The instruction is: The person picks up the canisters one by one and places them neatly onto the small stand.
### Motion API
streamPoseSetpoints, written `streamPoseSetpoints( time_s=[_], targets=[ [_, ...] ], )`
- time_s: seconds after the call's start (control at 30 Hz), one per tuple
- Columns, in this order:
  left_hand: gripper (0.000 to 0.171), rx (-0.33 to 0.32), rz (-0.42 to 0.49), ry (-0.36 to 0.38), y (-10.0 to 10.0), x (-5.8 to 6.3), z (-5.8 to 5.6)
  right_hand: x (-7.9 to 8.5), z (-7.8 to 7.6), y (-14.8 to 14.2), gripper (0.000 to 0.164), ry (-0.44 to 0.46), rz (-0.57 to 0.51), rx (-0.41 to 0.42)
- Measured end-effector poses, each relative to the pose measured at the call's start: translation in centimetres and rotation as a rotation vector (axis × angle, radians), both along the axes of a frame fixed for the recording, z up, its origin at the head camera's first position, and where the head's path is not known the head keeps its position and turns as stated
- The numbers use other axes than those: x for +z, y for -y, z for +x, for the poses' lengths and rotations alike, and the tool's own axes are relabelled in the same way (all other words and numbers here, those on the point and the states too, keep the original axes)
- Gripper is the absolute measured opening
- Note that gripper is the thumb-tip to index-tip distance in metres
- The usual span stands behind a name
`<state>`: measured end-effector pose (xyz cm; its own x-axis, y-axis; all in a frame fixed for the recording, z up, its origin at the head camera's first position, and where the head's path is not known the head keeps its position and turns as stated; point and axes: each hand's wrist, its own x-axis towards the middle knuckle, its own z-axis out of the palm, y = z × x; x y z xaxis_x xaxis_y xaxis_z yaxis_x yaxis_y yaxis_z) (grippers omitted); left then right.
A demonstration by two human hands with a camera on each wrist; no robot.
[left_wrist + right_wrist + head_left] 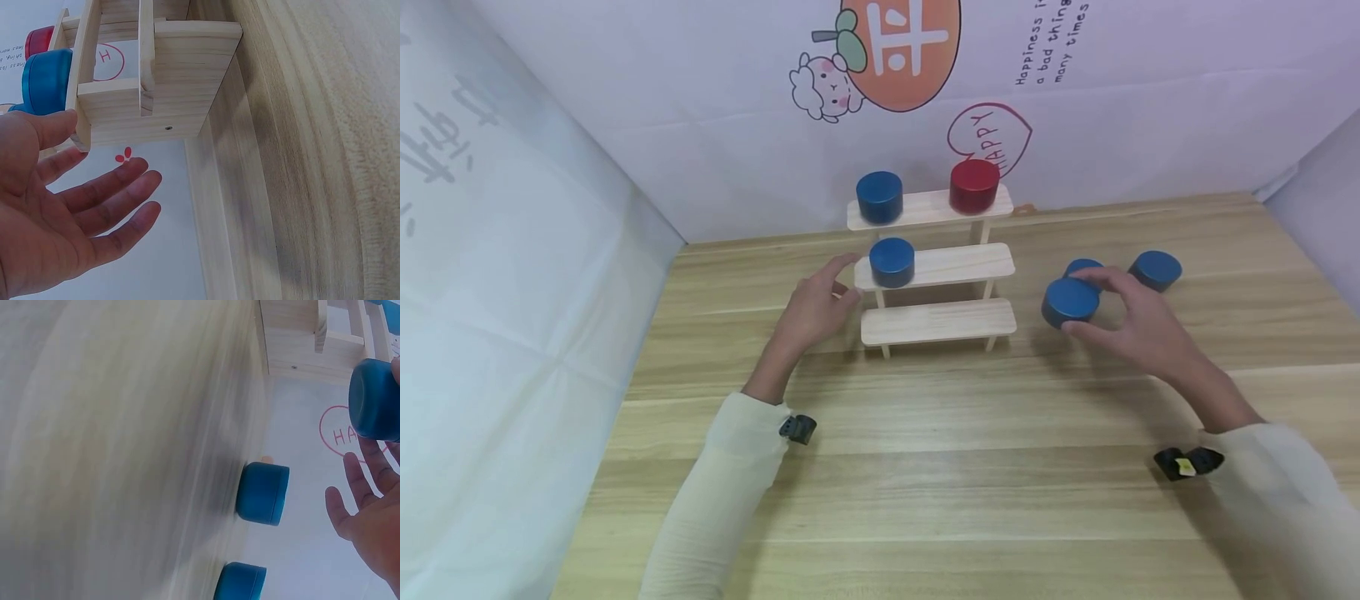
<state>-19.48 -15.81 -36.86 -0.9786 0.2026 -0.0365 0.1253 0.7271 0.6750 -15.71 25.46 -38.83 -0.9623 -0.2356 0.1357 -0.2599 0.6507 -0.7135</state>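
A three-tier wooden display stand [938, 322] stands at the back of the table. At the left end of its middle tier, my left hand [820, 308] pinches the board between thumb and index finger; the other fingers [119, 206] spread loose. My right hand [1138, 321] grips a round blue tin [1071, 302] between thumb and fingers, raised above the table right of the stand. One blue tin [880, 197] and a red tin [974, 186] sit on the top tier. Another blue tin [892, 262] rests on the left of the middle tier. The bottom tier is bare.
Two more blue tins stand on the wooden table [925, 500] beyond my right hand: one [262, 494] partly hidden in the head view, the other blue tin [1155, 271] farther right. A white printed cloth [737, 167] hangs behind the stand and along the sides.
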Motion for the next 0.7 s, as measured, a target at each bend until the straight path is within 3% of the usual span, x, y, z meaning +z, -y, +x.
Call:
streamPoseSetpoints(
  time_s=[0.7],
  targets=[
    [0.055,-0.004,0.011,-0.008,0.1,-0.2,0.0,0.8,-1.1,2.0,0.070,-0.021,-0.040,0.011]
  ],
)
